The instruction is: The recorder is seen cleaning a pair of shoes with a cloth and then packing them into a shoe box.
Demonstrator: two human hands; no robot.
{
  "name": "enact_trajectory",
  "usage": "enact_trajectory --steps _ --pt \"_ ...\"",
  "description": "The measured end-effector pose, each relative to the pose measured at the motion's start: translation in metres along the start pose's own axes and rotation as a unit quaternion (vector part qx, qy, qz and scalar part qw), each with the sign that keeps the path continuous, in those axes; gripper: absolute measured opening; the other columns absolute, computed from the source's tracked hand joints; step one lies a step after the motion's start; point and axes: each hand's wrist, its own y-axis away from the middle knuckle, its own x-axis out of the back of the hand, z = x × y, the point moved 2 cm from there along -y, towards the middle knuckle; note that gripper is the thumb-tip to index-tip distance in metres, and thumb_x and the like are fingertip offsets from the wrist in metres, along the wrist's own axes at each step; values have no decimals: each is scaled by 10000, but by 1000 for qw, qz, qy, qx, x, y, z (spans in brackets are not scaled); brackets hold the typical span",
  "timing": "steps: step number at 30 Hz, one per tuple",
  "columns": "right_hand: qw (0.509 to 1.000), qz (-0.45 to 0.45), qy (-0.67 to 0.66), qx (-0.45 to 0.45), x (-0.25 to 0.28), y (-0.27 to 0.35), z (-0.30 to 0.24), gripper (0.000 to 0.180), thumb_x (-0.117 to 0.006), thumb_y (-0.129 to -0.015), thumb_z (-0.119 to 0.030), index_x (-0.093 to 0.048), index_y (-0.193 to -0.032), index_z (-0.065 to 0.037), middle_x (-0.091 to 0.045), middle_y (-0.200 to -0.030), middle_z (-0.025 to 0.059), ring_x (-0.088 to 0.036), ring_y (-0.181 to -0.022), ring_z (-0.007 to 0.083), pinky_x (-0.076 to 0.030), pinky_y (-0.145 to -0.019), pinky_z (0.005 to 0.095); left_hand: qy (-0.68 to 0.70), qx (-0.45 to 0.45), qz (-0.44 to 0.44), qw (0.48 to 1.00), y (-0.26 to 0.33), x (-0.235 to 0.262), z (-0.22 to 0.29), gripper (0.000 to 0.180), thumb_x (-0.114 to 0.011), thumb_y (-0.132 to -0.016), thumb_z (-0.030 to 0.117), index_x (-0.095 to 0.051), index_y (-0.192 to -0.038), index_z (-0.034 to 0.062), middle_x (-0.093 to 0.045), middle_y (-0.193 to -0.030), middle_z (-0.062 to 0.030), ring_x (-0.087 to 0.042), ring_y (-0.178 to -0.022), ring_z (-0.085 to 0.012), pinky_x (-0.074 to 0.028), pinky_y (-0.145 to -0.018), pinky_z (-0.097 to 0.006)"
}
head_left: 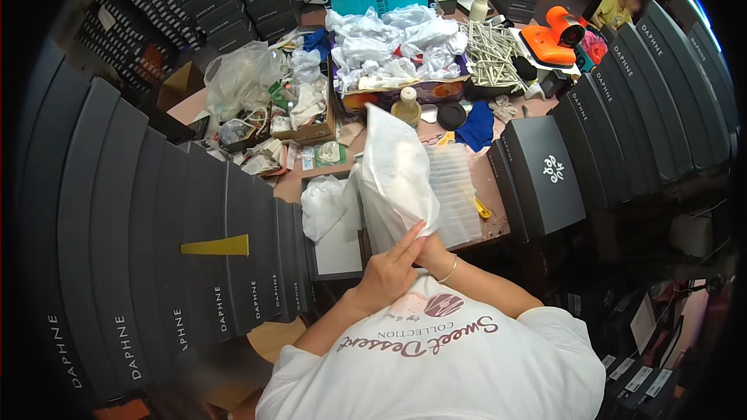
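Both my hands meet at the near end of a long white wrapped bundle (pixel 398 175), which points away from me over the table. Soft white sheeting covers it, so its contents are hidden. My left hand (pixel 391 268) presses its fingers, held together, on the near corner. On the other side my right hand (pixel 430 250), with a bracelet at the wrist, grips the same end; most of its fingers are hidden. Just left of the bundle lies an open shoebox (pixel 339 271) with a pale inside, and a crumpled white wad (pixel 323 208) sits in it.
Tall stacks of dark shoeboxes (pixel 156 241) wall the left, with more boxes (pixel 615 132) to the right. Behind stand a carton of crumpled white bundles (pixel 401 95), a capped bottle (pixel 406 107), a heap of pale sticks (pixel 494 54) and an orange device (pixel 554 37). A yellow cutter (pixel 482 208) lies right.
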Motion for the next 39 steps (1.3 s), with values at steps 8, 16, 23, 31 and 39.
enact_trajectory --steps 8,16,23,31,39 --pt "1000 -16 -23 -15 -28 7 -54 458 -560 -875 -248 -474 -1252 -3 -557 -1202 142 -556 -1081 226 -420 -940 352 36 -11 -10 999 0 -20 -3 591 -598 -706 -24 -475 -1284 -10 -468 -1332 -216 -654 -828 -229 -524 -617 -269" --pt "690 -205 686 109 -49 0 -47 464 -579 -859 -250 -481 -1242 -6 -565 -1180 164 -585 -1026 262 -440 -908 364 523 356 308 710 17 -1 -38 630 -580 -875 340 -345 -1379 43 -562 -1225 -88 -506 -1150 -238 -329 -1035 -407" --pt "793 -364 489 4 -40 30 -78 591 -652 -821 -174 -394 -1340 -58 -428 -1329 224 -475 -1183 346 -440 -920 374 412 359 427 720 42 34 -114 344 -597 -830 122 -530 -1150 16 -602 -1061 -105 -600 -968 -220 -502 -834 -344" --pt "945 190 -251 -85 61 22 -59 620 -573 -901 -381 -331 -1391 -89 -426 -1367 109 -432 -1240 249 -372 -1022 401 185 221 -120 950 -17 -67 -41 809 -750 -744 211 -299 -1374 -21 -455 -1261 -263 -449 -1199 -382 -348 -1027 -385" --pt "981 177 -46 56 133 57 -101 561 -461 -935 -389 -366 -1359 -34 -460 -1342 93 -448 -1235 239 -367 -1038 393 315 499 97 801 14 -140 -184 775 -640 -811 108 -184 -1432 17 -371 -1362 -197 -423 -1220 -318 -388 -993 -347"
